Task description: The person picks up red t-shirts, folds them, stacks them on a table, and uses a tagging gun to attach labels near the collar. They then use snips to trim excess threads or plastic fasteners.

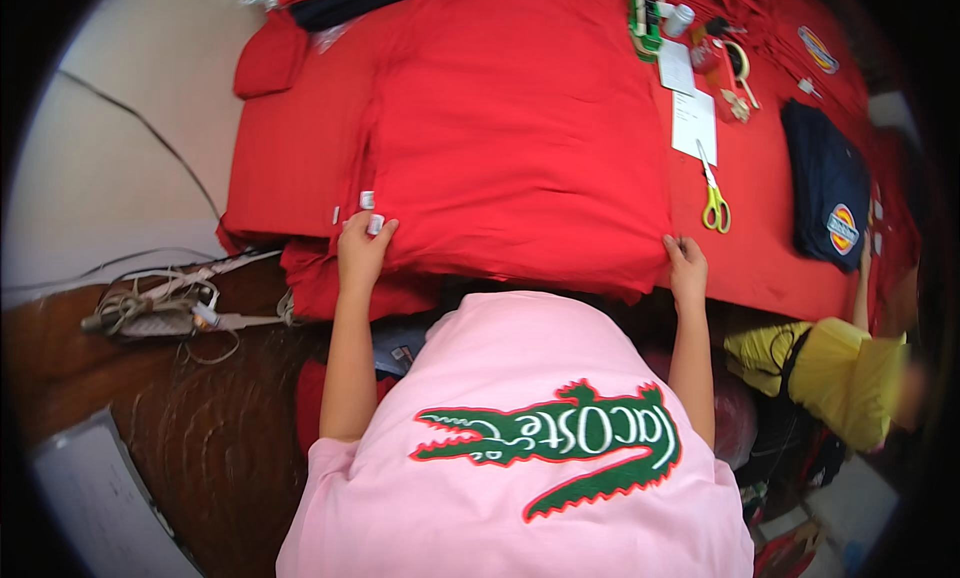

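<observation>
A wide red garment [510, 128] lies spread flat on the red-covered table before me, its near edge hanging slightly over the front. My left hand [364, 248] pinches its near left corner, beside small white labels [375, 224] on the side seam. At the near right corner, my right hand [687, 266] grips the same edge between thumb and fingers. The fabric runs between both hands with shallow wrinkles. Its far end passes out of the top of the view.
Yellow-handled scissors [716, 210] lie right of the garment, below white paper slips [694, 126]. Farther back are a tape roll [738, 62] and a green tool [643, 23]. A folded navy garment [826, 188] sits far right, near a person in yellow [840, 378]. Cables [160, 308] lie at left.
</observation>
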A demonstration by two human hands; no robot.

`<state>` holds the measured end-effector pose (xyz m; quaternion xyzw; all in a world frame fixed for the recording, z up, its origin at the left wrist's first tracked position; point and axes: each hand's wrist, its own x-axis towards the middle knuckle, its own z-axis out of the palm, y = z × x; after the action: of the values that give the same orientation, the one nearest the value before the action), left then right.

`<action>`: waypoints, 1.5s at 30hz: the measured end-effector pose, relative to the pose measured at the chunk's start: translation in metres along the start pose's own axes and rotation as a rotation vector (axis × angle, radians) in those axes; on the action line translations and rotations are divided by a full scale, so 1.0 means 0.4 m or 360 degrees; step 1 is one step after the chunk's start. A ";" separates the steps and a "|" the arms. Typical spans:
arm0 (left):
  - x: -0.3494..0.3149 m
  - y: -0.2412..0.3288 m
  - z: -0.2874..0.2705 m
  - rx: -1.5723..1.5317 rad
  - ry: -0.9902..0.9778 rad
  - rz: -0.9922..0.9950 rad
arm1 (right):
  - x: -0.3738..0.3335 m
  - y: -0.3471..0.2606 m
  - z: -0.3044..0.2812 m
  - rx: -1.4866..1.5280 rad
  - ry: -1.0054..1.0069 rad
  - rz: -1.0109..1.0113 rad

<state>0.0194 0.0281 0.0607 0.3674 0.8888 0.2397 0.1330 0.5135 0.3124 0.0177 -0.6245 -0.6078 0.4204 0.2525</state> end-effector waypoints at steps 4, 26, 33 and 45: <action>0.019 0.007 0.014 -0.0265 0.0457 -0.0044 | 0.029 0.028 0.003 0.0225 0.0021 -0.0152; 0.250 -0.057 0.137 -0.0911 0.0304 -0.0191 | 0.163 -0.072 0.029 -0.0549 0.0207 -0.0564; 0.162 -0.102 0.114 -0.1139 0.0225 -0.0296 | 0.080 -0.059 0.002 -0.0600 0.0248 -0.0850; 0.098 0.282 0.273 0.0451 0.0148 0.0535 | 0.538 -0.212 -0.152 -0.0077 0.0725 -0.0638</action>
<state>0.1036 0.1615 0.0247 0.5138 0.8450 0.1480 -0.0029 0.4978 0.5448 0.0724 -0.5760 -0.6566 0.1967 0.4453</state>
